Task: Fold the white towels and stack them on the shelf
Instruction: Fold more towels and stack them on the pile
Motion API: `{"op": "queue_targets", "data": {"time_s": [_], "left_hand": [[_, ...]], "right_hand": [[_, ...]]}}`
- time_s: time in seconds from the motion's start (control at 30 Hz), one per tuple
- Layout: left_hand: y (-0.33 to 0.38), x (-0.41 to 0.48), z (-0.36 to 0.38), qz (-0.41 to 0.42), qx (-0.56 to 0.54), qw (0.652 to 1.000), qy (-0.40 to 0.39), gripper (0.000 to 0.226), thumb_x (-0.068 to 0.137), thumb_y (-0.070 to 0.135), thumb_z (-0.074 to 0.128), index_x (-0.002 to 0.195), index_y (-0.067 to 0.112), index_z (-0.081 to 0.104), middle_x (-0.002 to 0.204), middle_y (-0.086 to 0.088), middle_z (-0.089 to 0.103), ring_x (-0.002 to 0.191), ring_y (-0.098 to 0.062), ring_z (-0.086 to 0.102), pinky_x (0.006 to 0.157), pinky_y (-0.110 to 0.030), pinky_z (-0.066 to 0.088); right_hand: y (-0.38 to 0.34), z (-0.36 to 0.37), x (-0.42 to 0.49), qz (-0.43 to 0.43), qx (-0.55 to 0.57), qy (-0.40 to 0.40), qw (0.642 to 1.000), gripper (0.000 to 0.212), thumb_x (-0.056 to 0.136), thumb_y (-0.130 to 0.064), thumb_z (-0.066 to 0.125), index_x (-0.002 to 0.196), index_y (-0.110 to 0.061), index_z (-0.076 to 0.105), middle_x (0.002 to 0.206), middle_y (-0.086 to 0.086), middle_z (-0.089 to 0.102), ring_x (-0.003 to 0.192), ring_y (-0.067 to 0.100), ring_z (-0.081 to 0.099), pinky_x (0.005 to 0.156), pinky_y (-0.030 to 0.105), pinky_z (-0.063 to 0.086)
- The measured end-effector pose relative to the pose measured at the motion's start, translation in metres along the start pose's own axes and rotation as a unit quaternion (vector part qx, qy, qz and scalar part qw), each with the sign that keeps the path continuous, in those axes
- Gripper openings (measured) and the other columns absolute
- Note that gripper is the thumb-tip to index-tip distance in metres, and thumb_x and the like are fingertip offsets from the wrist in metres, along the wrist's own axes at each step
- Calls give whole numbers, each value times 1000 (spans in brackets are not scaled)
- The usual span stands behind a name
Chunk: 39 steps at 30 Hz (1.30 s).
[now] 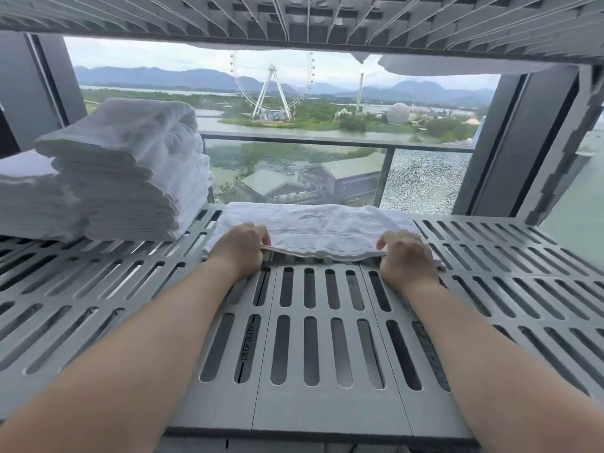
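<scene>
A: Where's the towel?

B: 1 folded white terry towel (pixel 313 228) lies flat on the grey slotted metal shelf (pixel 327 348), toward the back edge, roughly centred. Long side runs left to right.

A: Hands?

B: Both on its near edge. Left hand (pixel 240 253) grips the near-left corner, fingers curled over the top layer, thumb side tucked under the hem. Right hand (pixel 407 256) does the same at the near-right corner, fingers clenched on the fabric edge. Near hem is lifted slightly off the shelf between the 2 hands.

A: Forearms?

B: Bare, both reaching in from the bottom of the view, resting low over the shelf surface.

A: Rest of the stock?

B: Tall stack of folded white towels (pixel 134 178) on the same shelf, far left, well apart from the left hand. A second, lower stack of white towels (pixel 29 194) sits touching it on its left, partly cut off by the frame edge.

A: Above?

B: Underside of another grey slotted shelf (pixel 294 14) across the top. White cloth (pixel 457 65) hangs below its back edge at right; can't tell how it's folded.

A: Behind?

B: Window (pixel 294 125) with a ferris wheel (pixel 273 86), water and hills outside. Shelf carries "DEEP SLEEP" lettering (pixel 247 341) near the front centre.
</scene>
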<state>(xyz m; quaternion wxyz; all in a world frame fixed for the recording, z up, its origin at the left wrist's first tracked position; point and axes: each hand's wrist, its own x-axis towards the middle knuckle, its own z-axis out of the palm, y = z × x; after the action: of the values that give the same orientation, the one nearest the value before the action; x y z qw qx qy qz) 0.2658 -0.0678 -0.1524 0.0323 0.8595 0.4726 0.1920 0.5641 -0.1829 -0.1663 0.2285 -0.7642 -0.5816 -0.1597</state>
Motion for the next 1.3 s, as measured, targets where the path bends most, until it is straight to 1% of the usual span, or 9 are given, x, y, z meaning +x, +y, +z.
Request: {"op": "queue_targets", "data": {"time_s": [0.13,0.3,0.57,0.67,0.77,0.9,1.0,1.17,1.3], "left_hand": [[-5,6,0,0,-20,1000,14,23,81,1,55,92,21,58,98,-3,61,93,-23,57,76,-30,43],[-14,8,-3,34,38,997,65,26,82,-2,53,93,19,62,93,-4,63,85,-25,58,71,-32,46],[-4,-16,-6,37,88,991,89,29,81,-7,46,92,19,56,88,-4,62,79,-26,58,64,-34,48],[4,-37,-6,40,110,986,116,31,81,-7,43,91,19,58,91,-3,57,84,-25,56,65,-35,49],[14,-59,-15,42,120,986,108,30,79,-5,42,91,19,56,90,-2,54,87,-26,55,68,-35,48],[28,-101,-25,13,114,990,82,28,79,-3,44,86,24,48,86,2,54,85,-26,56,68,-33,46],[38,-131,-30,-17,108,990,90,29,79,-4,43,85,23,51,86,0,60,82,-27,59,64,-33,45],[46,-170,-43,-12,142,981,129,32,81,-4,46,93,22,58,86,0,61,76,-25,59,57,-30,38],[50,-199,-49,20,168,977,132,29,83,-2,48,94,21,62,90,-1,61,81,-27,60,59,-31,42]], "right_hand": [[0,-1,5,32,21,-35,999,30,78,-1,49,98,-17,64,96,6,59,99,27,54,90,40,48],[-2,-5,5,66,28,-54,996,24,79,0,49,89,-18,61,87,2,51,95,27,53,88,38,47],[-12,-17,-11,52,16,-18,998,28,79,7,44,90,-14,58,90,7,59,85,26,52,75,34,45],[-14,-25,-28,46,8,0,999,29,79,9,43,90,-13,58,91,7,58,85,26,53,71,31,41],[-15,-38,-51,38,0,10,999,28,81,8,43,91,-12,59,92,9,59,88,29,56,72,31,42],[-15,-57,-85,31,15,18,999,28,81,9,44,89,-13,59,89,8,58,87,30,57,71,33,46],[-16,-72,-115,20,24,42,999,27,82,9,45,89,-13,58,83,6,56,83,29,58,67,33,45],[-15,-98,-156,5,13,51,999,28,88,7,48,101,-9,68,94,13,69,89,30,63,80,38,55],[-18,-114,-182,5,-5,62,998,23,87,4,55,97,-10,70,93,11,68,88,28,62,81,39,56]]}}
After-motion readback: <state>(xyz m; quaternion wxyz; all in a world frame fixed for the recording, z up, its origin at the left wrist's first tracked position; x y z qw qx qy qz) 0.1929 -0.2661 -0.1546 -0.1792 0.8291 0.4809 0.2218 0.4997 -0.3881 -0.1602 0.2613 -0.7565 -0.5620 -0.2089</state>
